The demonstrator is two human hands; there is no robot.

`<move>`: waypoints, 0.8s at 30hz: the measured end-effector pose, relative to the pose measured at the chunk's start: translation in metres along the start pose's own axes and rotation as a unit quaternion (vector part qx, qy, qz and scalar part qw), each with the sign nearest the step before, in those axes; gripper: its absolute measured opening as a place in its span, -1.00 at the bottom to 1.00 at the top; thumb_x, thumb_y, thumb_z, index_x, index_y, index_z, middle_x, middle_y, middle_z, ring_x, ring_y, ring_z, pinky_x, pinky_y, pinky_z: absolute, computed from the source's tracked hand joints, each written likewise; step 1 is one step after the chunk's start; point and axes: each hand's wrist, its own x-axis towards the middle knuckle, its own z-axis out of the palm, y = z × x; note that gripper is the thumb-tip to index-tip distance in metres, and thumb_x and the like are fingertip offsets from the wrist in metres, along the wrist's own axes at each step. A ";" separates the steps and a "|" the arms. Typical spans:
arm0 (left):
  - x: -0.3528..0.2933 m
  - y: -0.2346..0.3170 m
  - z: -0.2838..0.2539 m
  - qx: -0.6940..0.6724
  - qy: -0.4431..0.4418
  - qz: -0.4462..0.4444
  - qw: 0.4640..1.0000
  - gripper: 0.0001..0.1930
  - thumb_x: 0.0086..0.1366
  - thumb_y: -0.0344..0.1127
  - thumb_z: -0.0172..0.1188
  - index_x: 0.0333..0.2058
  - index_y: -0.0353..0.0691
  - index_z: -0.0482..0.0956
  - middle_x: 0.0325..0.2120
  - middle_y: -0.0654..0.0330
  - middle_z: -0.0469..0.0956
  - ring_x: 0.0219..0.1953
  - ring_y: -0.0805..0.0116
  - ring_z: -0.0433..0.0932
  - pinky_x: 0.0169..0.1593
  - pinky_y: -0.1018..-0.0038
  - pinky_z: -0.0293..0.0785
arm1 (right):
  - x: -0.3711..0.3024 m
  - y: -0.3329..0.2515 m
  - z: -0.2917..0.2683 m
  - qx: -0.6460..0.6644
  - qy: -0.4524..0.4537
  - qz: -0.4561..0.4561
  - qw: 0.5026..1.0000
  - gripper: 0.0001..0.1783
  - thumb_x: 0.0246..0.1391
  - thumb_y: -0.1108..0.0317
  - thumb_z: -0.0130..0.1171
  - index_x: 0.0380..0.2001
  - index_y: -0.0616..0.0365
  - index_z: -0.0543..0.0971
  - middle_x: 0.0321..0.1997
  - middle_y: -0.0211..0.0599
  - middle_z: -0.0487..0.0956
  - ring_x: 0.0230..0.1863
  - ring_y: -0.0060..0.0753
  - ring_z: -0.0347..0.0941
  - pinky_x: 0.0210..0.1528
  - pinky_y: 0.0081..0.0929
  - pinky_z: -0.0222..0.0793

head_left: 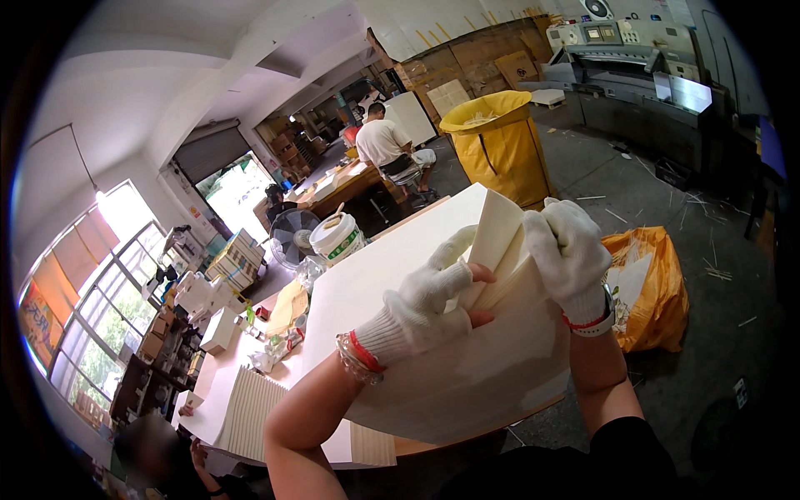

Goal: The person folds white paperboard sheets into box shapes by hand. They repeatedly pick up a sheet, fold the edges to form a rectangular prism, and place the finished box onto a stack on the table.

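Large white paper sheets lie over the table before me, their far right part bent up into a fold. My left hand, in a white knitted glove with bare fingertips, pinches the raised edge of the sheets. On the right, my right hand wears a similar glove and is closed on the corner of the same sheets. Its fingertips are hidden behind the curled fist. Several layers show between the two hands. The near part of the top sheet sags toward the table's front edge.
Fanned paper stacks lie at the left, near another person. Behind the sheets stand a white bucket and a fan. A yellow bin and an orange scrap bag stand right. Farther off sits a co-worker.
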 end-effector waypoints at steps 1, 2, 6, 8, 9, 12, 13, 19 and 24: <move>0.000 -0.001 -0.001 -0.002 -0.001 0.003 1.000 -0.56 0.03 -0.40 0.50 -0.09 -0.12 0.58 0.23 -0.02 0.34 0.16 0.03 0.46 0.15 0.33 0.44 | -0.001 -0.001 0.000 0.027 -0.004 0.028 0.999 -0.79 -0.02 0.61 0.26 -0.25 0.34 0.56 -0.54 -0.25 0.30 -0.55 -0.28 0.30 -0.49 -0.35 0.29; 0.000 0.000 -0.002 -0.004 -0.003 0.007 1.000 -0.58 0.03 -0.39 0.49 -0.10 -0.10 0.57 0.27 -0.05 0.30 0.18 -0.02 0.45 0.16 0.32 0.44 | 0.002 -0.003 0.000 0.032 -0.003 0.028 0.999 -0.82 -0.01 0.61 0.26 -0.27 0.34 0.56 -0.55 -0.25 0.30 -0.55 -0.28 0.30 -0.49 -0.35 0.28; 0.004 0.007 -0.003 -0.028 -0.008 -0.043 0.999 -0.57 0.05 -0.41 0.46 -0.08 -0.18 0.56 0.21 -0.07 0.37 0.09 -0.03 0.52 0.07 0.35 0.48 | 0.006 -0.004 0.001 -0.014 0.013 -0.021 1.000 -0.89 0.03 0.59 0.24 -0.34 0.34 0.55 -0.57 -0.26 0.29 -0.56 -0.28 0.29 -0.48 -0.35 0.27; 0.013 0.023 -0.009 -0.098 -0.050 -0.150 0.983 -0.57 0.06 -0.41 0.45 -0.06 -0.19 0.56 0.18 -0.06 0.40 0.06 -0.02 0.54 0.06 0.36 0.48 | 0.004 -0.002 0.000 -0.030 0.005 0.011 0.999 -0.91 0.04 0.57 0.23 -0.35 0.34 0.54 -0.58 -0.26 0.30 -0.56 -0.28 0.30 -0.48 -0.35 0.27; 0.012 0.025 -0.010 -0.105 -0.059 -0.157 0.980 -0.58 0.08 -0.41 0.44 -0.06 -0.20 0.56 0.16 -0.05 0.42 0.05 0.00 0.54 0.05 0.36 0.48 | 0.003 -0.003 -0.002 -0.014 -0.011 0.065 0.998 -0.90 0.04 0.56 0.23 -0.35 0.34 0.54 -0.58 -0.26 0.31 -0.56 -0.28 0.31 -0.48 -0.36 0.27; 0.000 -0.004 -0.001 -0.007 -0.014 0.041 0.999 -0.61 0.13 -0.41 0.42 -0.04 -0.19 0.59 0.13 -0.01 0.44 0.07 0.09 0.52 0.09 0.37 0.43 | 0.004 -0.008 0.000 0.036 -0.016 0.159 0.987 -0.90 0.05 0.53 0.24 -0.36 0.33 0.55 -0.58 -0.25 0.33 -0.56 -0.28 0.32 -0.48 -0.37 0.27; 0.000 -0.005 0.000 0.006 0.006 0.057 0.998 -0.60 0.12 -0.41 0.43 -0.04 -0.19 0.58 0.15 -0.02 0.42 0.09 0.10 0.51 0.11 0.37 0.42 | 0.005 -0.009 0.001 0.053 -0.010 0.178 0.983 -0.90 0.05 0.52 0.24 -0.36 0.33 0.56 -0.58 -0.25 0.34 -0.56 -0.28 0.33 -0.48 -0.37 0.26; -0.001 -0.007 0.001 -0.035 0.006 0.060 0.998 -0.54 0.01 -0.57 0.30 -0.04 -0.23 0.55 0.25 -0.10 0.31 0.01 0.06 0.54 0.02 0.40 0.51 | 0.006 -0.009 -0.002 0.045 0.001 0.098 0.994 -0.91 0.09 0.50 0.23 -0.45 0.30 0.56 -0.59 -0.27 0.32 -0.56 -0.28 0.31 -0.48 -0.35 0.25; 0.003 0.004 -0.006 -0.003 -0.037 0.067 0.997 -0.48 -0.03 -0.66 0.15 -0.01 -0.24 0.55 0.27 -0.08 0.29 0.04 0.09 0.53 0.03 0.39 0.51 | 0.005 -0.009 -0.002 0.042 -0.018 0.156 0.987 -0.95 0.09 0.53 0.22 -0.39 0.30 0.56 -0.59 -0.26 0.32 -0.55 -0.26 0.31 -0.46 -0.34 0.26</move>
